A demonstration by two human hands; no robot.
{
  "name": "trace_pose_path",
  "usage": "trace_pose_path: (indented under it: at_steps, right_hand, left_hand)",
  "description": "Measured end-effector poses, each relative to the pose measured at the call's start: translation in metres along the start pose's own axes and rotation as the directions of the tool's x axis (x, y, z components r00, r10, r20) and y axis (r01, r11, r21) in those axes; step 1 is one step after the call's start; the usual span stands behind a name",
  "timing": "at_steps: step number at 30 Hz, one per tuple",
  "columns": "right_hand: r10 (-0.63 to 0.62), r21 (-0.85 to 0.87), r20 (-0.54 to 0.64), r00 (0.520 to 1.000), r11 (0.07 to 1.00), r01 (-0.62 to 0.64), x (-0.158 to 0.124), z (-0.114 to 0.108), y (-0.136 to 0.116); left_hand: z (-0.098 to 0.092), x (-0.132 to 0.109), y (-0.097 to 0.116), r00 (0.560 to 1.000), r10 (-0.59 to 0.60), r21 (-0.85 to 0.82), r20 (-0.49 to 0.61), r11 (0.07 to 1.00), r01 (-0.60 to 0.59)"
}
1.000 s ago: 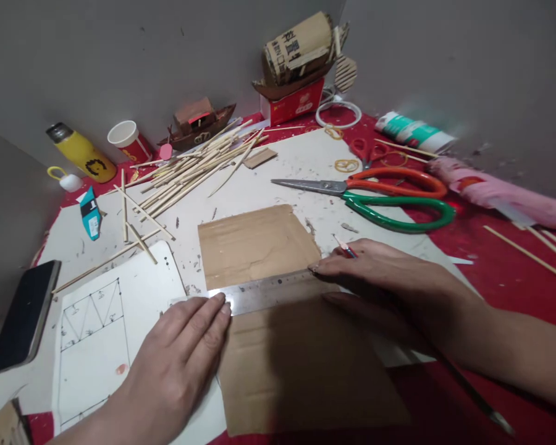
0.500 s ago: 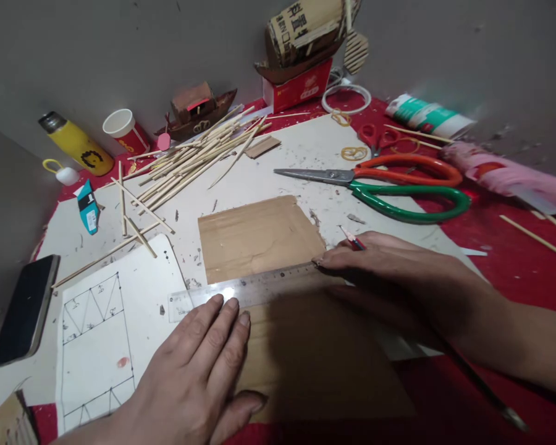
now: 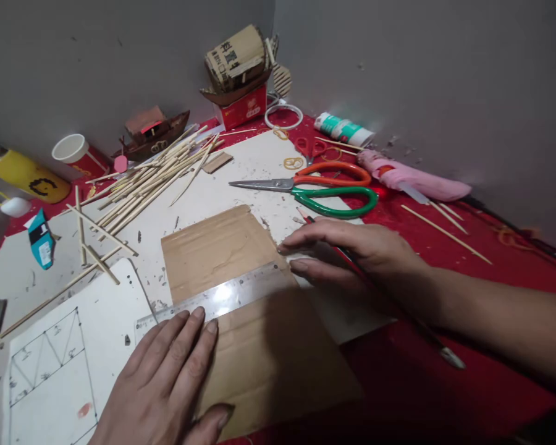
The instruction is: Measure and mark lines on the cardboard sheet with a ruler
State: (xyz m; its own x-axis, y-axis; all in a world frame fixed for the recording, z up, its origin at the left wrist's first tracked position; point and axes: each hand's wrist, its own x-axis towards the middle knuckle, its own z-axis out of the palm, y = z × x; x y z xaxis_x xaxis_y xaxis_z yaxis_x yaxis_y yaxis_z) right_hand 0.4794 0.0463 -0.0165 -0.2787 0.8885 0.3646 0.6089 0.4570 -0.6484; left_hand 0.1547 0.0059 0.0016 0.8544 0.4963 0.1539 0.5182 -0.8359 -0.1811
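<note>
A metal ruler (image 3: 231, 293) lies slanted across a brown cardboard sheet (image 3: 213, 247). My left hand (image 3: 167, 377) rests flat on the ruler's left part and on the cardboard, fingers stretched out, thumb on the sheet's near edge. My right hand (image 3: 352, 253) lies at the ruler's right end, its fingertips touching the cardboard's right edge. A long red pencil (image 3: 426, 337) is tucked between that hand's fingers; its tip pokes out beyond them and its shaft trails back along my forearm.
Large orange-and-green scissors (image 3: 324, 188) lie behind my right hand. A pile of wooden sticks (image 3: 152, 173) lies at the back left. Near left lies a white sheet with a truss drawing (image 3: 50, 371). Around the edges are a yellow bottle (image 3: 28, 176), a cup (image 3: 71, 151), a model boat (image 3: 152, 130), a glue tube (image 3: 343, 128) and a pink bundle (image 3: 412, 179).
The view has swung, so everything sits further left. My left hand slid right along the ruler, thumb now on the cardboard. My right hand's fingers stay at the ruler's right end.
</note>
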Motion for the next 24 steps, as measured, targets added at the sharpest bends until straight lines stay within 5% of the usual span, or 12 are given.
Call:
trace_pose_path:
  at_steps: [11,24]
  right_hand:
    - [0.238,0.249,-0.007,0.971,0.941,-0.229,0.0,0.0,-0.005]
    - [0.197,0.344,0.164,0.967,0.907,-0.243,0.004,-0.008,-0.012]
  left_hand:
    - [0.002,0.003,-0.002,0.999,0.031,-0.011,0.02,0.999,-0.031]
    - [0.003,0.008,-0.004,0.996,0.094,0.068,0.008,0.993,-0.094]
